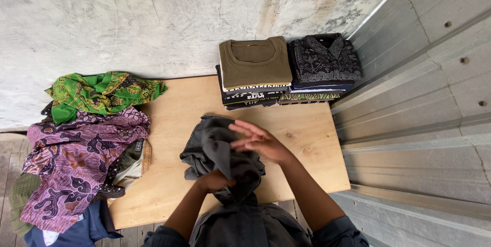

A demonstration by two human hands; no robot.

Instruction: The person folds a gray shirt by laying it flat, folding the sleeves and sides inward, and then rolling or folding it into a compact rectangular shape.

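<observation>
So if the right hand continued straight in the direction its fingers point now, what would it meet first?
The right hand points left and slightly away, just over the dark grey garment. That cloth comes first, probably. Beyond it lie bare wooden table and then the purple patterned cloth; depth is unclear.

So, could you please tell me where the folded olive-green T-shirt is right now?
In the head view, the folded olive-green T-shirt tops the left stack at the wooden table's far edge, against the concrete wall, just left of the folded black patterned shirt.
</observation>
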